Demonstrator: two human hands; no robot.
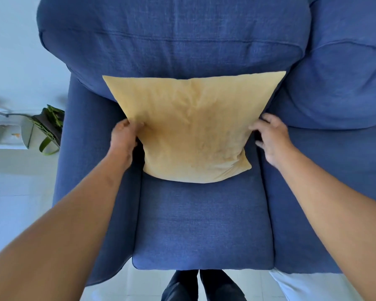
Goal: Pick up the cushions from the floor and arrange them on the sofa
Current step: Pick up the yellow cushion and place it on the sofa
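Note:
A square yellow cushion leans upright against the backrest of the blue sofa, its lower edge resting on the seat. My left hand pinches the cushion's left edge between thumb and fingers. On the other side, my right hand is at the cushion's right edge with fingers spread, fingertips touching or just off the fabric. Both arms reach forward over the seat.
The sofa's left armrest and a second seat section flank the cushion. A green and black bag and a white box sit on the pale tiled floor at left. A white object lies at the sofa's front right.

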